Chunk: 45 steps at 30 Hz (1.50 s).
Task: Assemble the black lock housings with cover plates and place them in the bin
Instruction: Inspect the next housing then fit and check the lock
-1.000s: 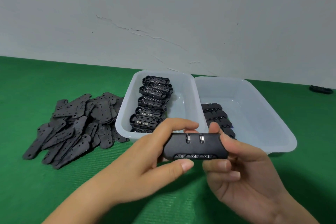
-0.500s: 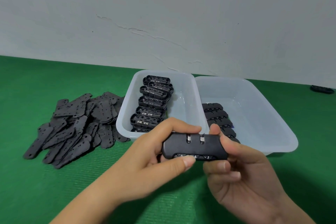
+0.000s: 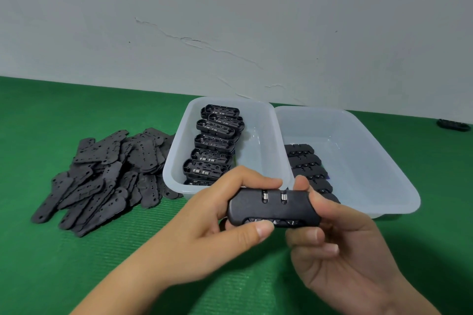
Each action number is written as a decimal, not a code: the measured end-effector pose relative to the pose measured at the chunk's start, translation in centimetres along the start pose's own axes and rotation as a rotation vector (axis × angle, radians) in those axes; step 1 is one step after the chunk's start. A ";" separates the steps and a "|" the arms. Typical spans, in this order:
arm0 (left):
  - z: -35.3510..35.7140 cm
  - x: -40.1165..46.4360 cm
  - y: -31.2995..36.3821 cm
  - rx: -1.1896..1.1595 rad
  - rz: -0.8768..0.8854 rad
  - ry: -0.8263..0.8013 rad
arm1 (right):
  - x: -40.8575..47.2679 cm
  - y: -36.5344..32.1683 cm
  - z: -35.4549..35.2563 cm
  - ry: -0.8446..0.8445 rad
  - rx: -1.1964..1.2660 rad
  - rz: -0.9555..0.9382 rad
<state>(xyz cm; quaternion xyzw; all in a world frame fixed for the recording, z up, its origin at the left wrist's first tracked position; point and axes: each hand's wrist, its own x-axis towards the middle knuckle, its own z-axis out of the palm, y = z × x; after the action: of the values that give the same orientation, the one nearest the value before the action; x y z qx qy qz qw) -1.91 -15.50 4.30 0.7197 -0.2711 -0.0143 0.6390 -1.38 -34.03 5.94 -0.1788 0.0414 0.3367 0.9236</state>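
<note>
Black lock housing (image 3: 273, 208) held in both hands, just in front of the two white bins.

Left hand (image 3: 220, 222) grips the housing's left end, index finger curled over the top edge and thumb pressed on its front face; right hand (image 3: 340, 245) grips the right end, thumb on top, fingers (image 3: 311, 235) curled underneath. Housing lies level, two small metal dials facing up. Just behind it, the left bin (image 3: 176, 161) holds a row of open housings (image 3: 213, 140). The right bin (image 3: 378, 169), touching the left bin's side, holds a row of closed units (image 3: 305, 163); count unclear, the near ones hidden by the hand. Left of the left bin, a loose pile of cover plates (image 3: 105, 174) on the green bench (image 3: 76, 263). One stray black part (image 3: 454, 124) far right of the bins.
</note>
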 end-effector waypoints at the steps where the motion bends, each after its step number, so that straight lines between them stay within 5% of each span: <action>1: 0.1 0.1 0.0 -0.009 0.003 0.011 | 0.0 0.0 0.0 -0.002 -0.001 -0.001; 45: 0.1 0.2 0.0 0.033 0.042 0.057 | 0.2 0.0 0.3 -0.012 -0.033 0.005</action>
<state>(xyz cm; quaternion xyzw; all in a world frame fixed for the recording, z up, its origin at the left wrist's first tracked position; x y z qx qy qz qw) -1.80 -15.63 4.33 0.7244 -0.2682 0.0239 0.6347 -1.19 -33.78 6.20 -0.1917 0.0305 0.3405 0.9200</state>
